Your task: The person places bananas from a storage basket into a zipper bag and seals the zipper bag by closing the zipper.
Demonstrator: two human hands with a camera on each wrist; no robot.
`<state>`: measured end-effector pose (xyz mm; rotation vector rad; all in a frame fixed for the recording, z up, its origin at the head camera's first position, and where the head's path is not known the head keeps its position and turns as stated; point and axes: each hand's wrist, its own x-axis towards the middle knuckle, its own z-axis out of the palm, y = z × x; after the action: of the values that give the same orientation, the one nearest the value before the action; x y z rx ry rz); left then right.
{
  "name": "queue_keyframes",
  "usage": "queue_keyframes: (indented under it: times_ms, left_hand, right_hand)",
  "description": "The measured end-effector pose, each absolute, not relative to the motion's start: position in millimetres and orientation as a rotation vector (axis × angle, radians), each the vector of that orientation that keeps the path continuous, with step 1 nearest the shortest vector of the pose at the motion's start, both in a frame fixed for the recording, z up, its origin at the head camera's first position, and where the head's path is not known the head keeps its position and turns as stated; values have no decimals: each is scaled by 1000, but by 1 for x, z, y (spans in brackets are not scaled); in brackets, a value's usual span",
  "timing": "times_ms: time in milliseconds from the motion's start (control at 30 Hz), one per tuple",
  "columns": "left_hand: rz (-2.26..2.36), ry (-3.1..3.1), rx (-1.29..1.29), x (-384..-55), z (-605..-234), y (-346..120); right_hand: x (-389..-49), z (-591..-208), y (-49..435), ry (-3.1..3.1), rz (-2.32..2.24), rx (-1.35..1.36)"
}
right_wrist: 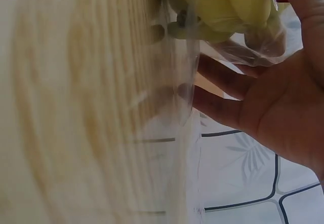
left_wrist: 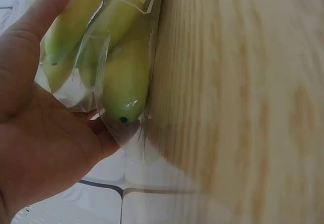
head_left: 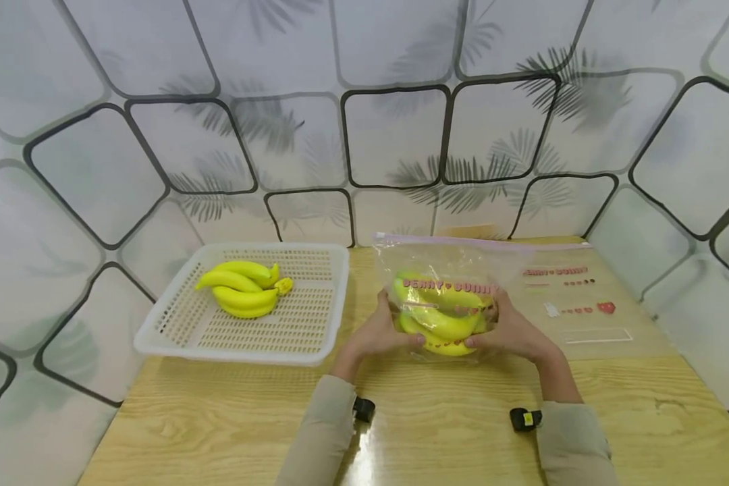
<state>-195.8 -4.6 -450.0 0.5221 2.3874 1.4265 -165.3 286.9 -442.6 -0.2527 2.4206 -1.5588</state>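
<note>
A clear zip bag (head_left: 395, 255) with pink "BERRY BUNNY" print and a lilac top strip holds a bunch of yellow bananas (head_left: 440, 324) with greenish tips. My left hand (head_left: 378, 332) grips the bag's left side, thumb in front. From the right, my right hand (head_left: 515, 332) holds the opposite side the same way. In the left wrist view, the left hand's fingers pass behind the banana tips (left_wrist: 124, 89) through the plastic. The right wrist view has the right hand (right_wrist: 283, 102) curved around the bagged fruit (right_wrist: 223, 6); some fingertips are hidden behind the film.
A white perforated basket (head_left: 339, 283) stands on the left of the wooden table (head_left: 449, 439), with another bunch of bananas (head_left: 246, 304) inside. Flat bags (head_left: 607, 334) with similar print lie at the right. A patterned wall covering (head_left: 395, 142) encloses the back and sides.
</note>
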Motion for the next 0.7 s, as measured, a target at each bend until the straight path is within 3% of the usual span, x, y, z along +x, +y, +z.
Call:
queue_keyframes:
  times_ms: [700]
  left_hand:
    - [1539, 2438, 212, -192, -440, -11]
  right_hand:
    - [-170, -433, 272, 2408, -1528, -178]
